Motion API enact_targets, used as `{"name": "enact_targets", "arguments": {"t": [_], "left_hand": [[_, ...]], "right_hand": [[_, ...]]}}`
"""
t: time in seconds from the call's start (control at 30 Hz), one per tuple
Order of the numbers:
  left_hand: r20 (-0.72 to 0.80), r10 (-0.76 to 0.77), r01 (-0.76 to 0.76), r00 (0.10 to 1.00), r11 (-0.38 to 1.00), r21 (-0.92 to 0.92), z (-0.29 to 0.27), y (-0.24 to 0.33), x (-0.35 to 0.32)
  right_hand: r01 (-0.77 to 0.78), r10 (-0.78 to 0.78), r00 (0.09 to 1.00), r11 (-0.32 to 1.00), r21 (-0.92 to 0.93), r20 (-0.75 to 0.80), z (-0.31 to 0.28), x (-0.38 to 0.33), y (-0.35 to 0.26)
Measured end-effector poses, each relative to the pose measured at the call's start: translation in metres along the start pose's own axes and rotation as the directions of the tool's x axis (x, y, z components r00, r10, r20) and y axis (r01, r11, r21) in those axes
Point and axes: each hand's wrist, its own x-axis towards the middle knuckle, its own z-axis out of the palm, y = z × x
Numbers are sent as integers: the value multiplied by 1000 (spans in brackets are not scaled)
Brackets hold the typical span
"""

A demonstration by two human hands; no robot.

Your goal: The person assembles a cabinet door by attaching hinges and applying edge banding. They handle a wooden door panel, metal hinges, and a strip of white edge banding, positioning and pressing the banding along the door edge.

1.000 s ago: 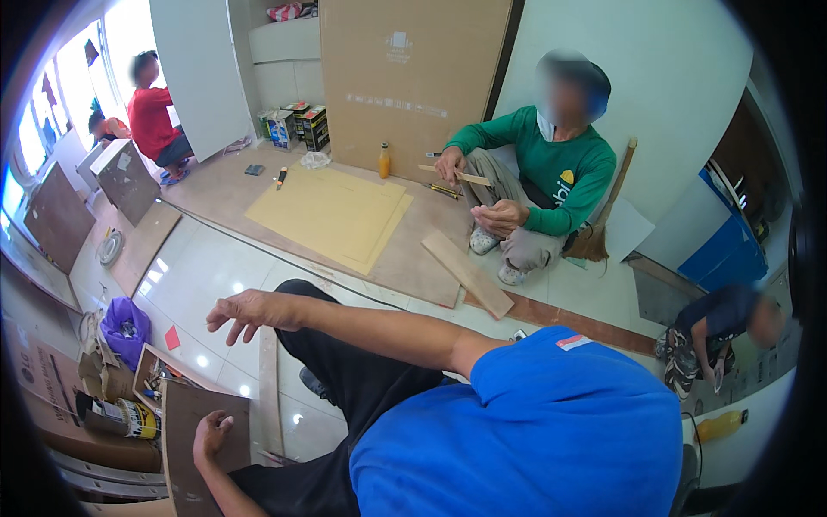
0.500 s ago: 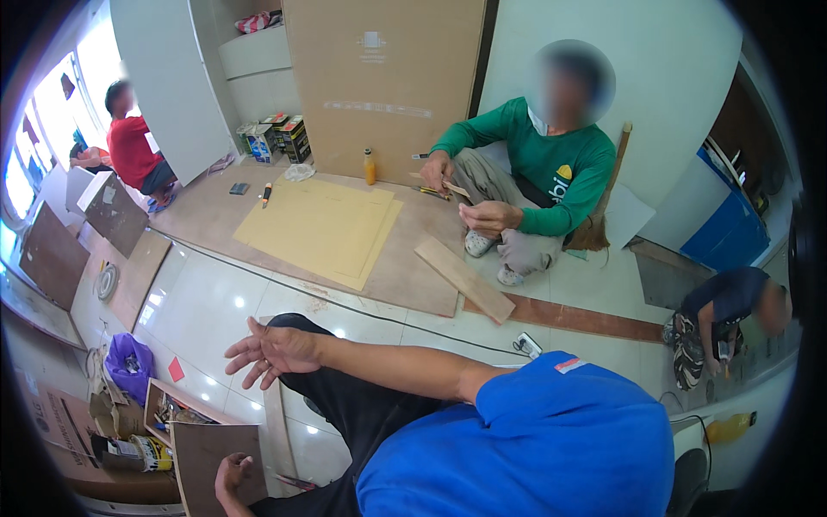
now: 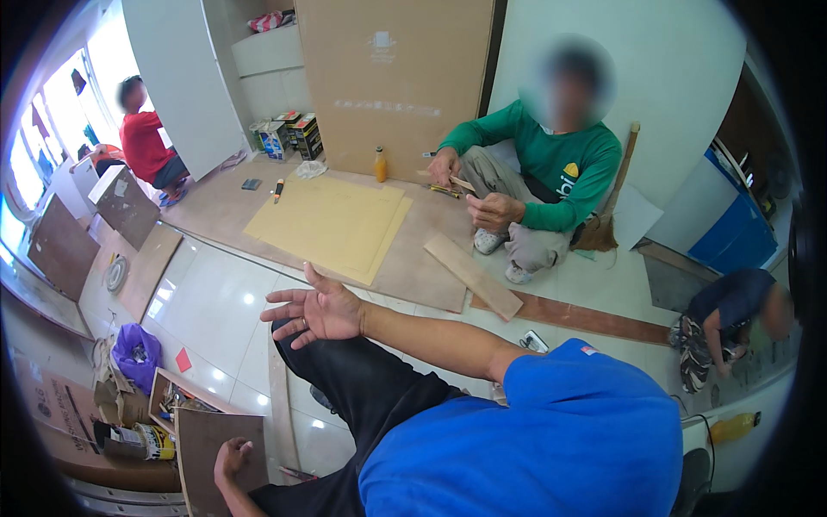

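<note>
My right hand (image 3: 320, 312) is held out palm up above my bent knee, fingers spread and empty, with a ring on one finger. Lower down, my left hand (image 3: 233, 459) is loosely curled, with nothing visible in it. It is over or beside a brown wooden panel (image 3: 207, 444); contact cannot be made out. Close to that panel lies an open wooden box (image 3: 164, 398) of small tools. Pliers-like handles (image 3: 297, 473) rest on the floor by my leg. Across from me, a person in a green shirt (image 3: 564, 168) sits holding a thin wooden strip (image 3: 461, 183) in both hands.
Yellowish sheets (image 3: 332, 226), a cutter knife (image 3: 278, 191) and an orange bottle (image 3: 380, 165) are on a large board. A plank (image 3: 474, 276) lies at its edge. A purple bag (image 3: 136, 357) sits at left. Other people (image 3: 148, 142) crouch far left and at right.
My right hand has risen and shifted right, its palm turned further up. My left hand has barely moved. The whole view has shifted slightly. The seated person's hands still hold the strip.
</note>
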Motion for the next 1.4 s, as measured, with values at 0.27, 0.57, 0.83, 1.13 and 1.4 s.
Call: {"name": "enact_targets", "arguments": {"t": [0.27,0.57,0.83,1.13,1.4], "left_hand": [[-3,67,-67,998,997,-31,1,-7,-1],[31,19,-19,999,1000,1,-1,-6,6],[21,-25,27,999,997,-74,2,-1,4],[7,-13,13,1000,999,-51,2,-3,5],[21,6,-6,1000,1000,-6,1,4,1]], "right_hand": [[-196,189,980,974,115,66,0,12,63],[-223,211,969,972,81,128,-10,11,58],[-216,214,972,976,11,101,-8,11,66],[-216,217,972,976,-16,86,-7,11,66],[-207,207,972,978,-9,108,-10,11,67]]}}
